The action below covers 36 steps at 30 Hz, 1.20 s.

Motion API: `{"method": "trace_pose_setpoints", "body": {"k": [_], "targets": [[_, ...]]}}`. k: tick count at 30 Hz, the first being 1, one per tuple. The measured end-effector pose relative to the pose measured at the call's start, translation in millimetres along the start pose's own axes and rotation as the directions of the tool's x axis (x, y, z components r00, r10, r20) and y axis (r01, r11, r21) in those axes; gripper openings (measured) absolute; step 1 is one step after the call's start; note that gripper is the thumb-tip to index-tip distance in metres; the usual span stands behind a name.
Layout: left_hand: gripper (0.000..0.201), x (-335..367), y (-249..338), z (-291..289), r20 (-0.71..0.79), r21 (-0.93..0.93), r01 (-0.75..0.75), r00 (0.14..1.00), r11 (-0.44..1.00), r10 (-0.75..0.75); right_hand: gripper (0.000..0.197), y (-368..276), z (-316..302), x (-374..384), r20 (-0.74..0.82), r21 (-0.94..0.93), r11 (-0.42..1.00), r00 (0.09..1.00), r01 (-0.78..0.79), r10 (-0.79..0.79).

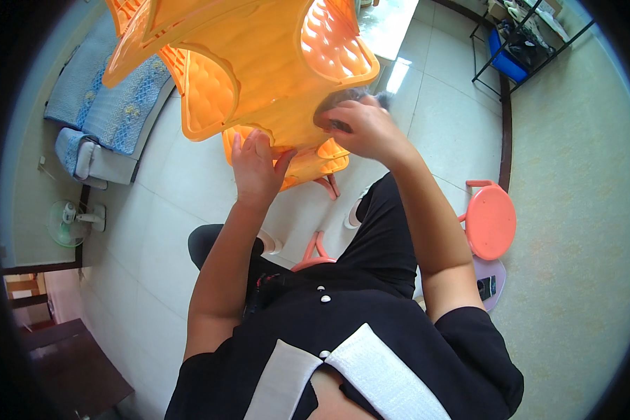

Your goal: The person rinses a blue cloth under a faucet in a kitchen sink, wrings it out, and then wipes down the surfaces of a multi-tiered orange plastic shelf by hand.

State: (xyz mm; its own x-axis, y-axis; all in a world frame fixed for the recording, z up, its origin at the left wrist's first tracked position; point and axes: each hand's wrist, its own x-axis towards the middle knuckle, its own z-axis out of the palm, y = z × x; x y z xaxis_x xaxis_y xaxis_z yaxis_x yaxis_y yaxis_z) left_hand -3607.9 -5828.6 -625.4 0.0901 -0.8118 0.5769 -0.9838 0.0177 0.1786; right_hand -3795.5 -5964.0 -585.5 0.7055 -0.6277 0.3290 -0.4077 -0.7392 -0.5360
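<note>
Large orange moulded plastic furniture [269, 66], which looks like a chair with curved edges and quilted-pattern panels, fills the upper middle. Another orange part [311, 166] shows below it. My left hand [255, 164] grips the lower edge, thumb pointing right and fingers upward. At the right side of the plastic, my right hand [364, 129] is closed on a dark grey cloth [341, 99], pressed near the edge. Some of the cloth is hidden by the fingers and blurred.
A coral stool [491, 221] stands to my right, beside a pale purple seat [497, 273] bearing a phone. A blue-covered sofa [119, 105] and a fan [68, 215] are at left. A white table [392, 31] and black rack [500, 77] stand farther off; a dark table [77, 364] is near left.
</note>
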Motion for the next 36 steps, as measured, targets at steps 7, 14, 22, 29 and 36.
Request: {"method": "trace_pose_setpoints", "body": {"k": [7, 14, 22, 29, 36], "targets": [[0.042, 8.0, -1.5, 1.5, -0.018, -0.014, -0.053, 0.998, 0.998, 0.053, 0.020, -8.3, 15.2, 71.0, 0.534, 0.118, 0.993, 0.844, -0.015, -0.050], [0.050, 4.0, 1.0, 2.6, -0.035, -0.055, 0.040, 0.999, 0.998, -0.042, 0.021, -29.6, -1.1, 75.6, 0.661, 0.072, 0.965, 0.737, -0.251, 0.142], [0.053, 0.9, -3.3, 1.1, -0.064, 0.018, 0.019, 0.998, 1.000, -0.018, 0.022, 0.0, -47.2, 59.8, 0.583, -0.205, 0.951, 0.751, -0.232, 0.309], [0.050, 4.0, 4.6, 2.8, -0.070, 0.032, 0.012, 0.998, 0.999, -0.010, 0.031, 73.7, -56.5, 32.3, -0.083, 0.330, 0.841, 0.874, -0.429, 0.478], [0.049, 4.4, 2.9, 1.6, -0.053, 0.027, 0.011, 0.999, 1.000, -0.010, 0.030, 46.8, 10.9, 21.1, -0.094, -0.179, 0.977, 0.991, -0.115, 0.099]]}}
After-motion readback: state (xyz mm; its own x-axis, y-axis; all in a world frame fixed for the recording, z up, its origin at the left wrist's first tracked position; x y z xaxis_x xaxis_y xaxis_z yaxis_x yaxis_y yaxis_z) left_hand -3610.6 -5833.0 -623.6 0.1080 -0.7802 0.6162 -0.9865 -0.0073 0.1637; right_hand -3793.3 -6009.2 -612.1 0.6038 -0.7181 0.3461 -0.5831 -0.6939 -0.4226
